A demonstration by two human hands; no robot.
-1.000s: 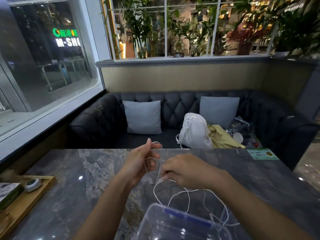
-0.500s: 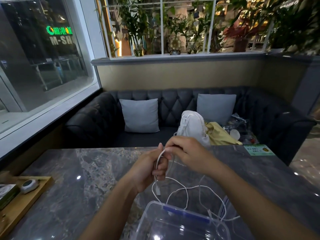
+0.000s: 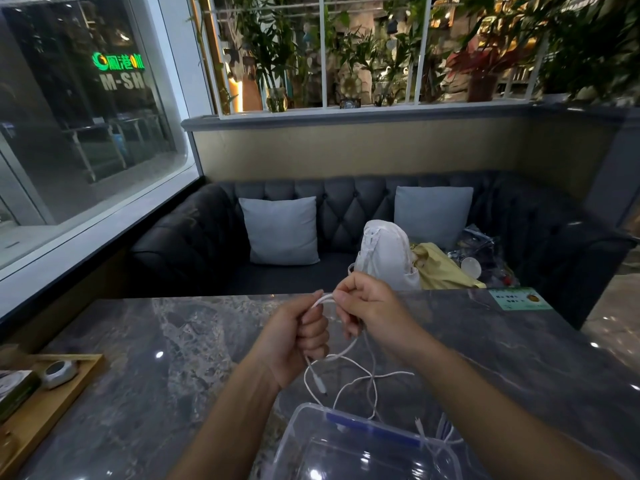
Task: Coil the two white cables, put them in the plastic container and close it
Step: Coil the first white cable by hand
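I see both hands raised above the table (image 3: 166, 344), just beyond the far rim of the plastic container (image 3: 297, 424). My left hand (image 3: 294, 336) is curled into a fist round the white cable (image 3: 348, 351), thumb up against the strand where it leaves the top of the fist. My right hand (image 3: 369, 306), just beside the left, pinches that same strand between thumb and forefinger, so a short arc of cable bridges the two hands. Below the left fist the cable drops in loose loops toward the container, its plug end (image 3: 320, 386) hanging free just short of the far rim. The container stands open, its blue latch (image 3: 369, 427) along the far edge. At the container's right side more thin white strands (image 3: 446, 436) lie over the rim; I think that is the second cable, but my right forearm hides much of it.
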